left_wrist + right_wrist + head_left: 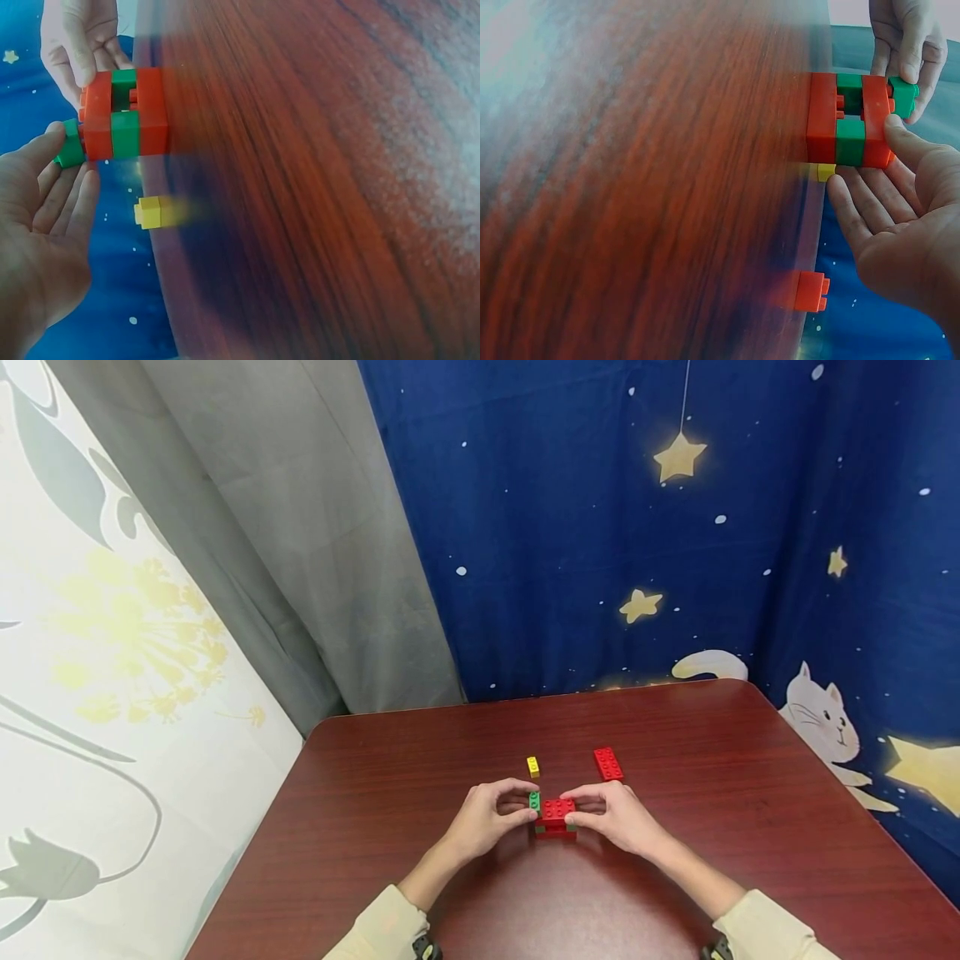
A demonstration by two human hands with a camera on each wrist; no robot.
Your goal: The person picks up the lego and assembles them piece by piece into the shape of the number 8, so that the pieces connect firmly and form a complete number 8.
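A small stack stands on the table: a red base brick (154, 111), green bricks (850, 142) at its two ends with a gap between, and a red brick (558, 811) with studs on top. My left hand (481, 817) pinches a narrow green brick (534, 802) between thumb and fingers, over the left end of the top red brick. In the left wrist view this green brick sits slightly tilted, right at the studs. My right hand (613, 814) grips the stack's right end, thumb on the near side and fingers on the far side.
Behind the stack lies a small yellow brick (532, 767). A red studded brick (608, 763) lies farther right, beyond my right hand. The brown wooden table (375, 793) ends at the back before a blue starry curtain (555, 527) and a grey one (300, 527).
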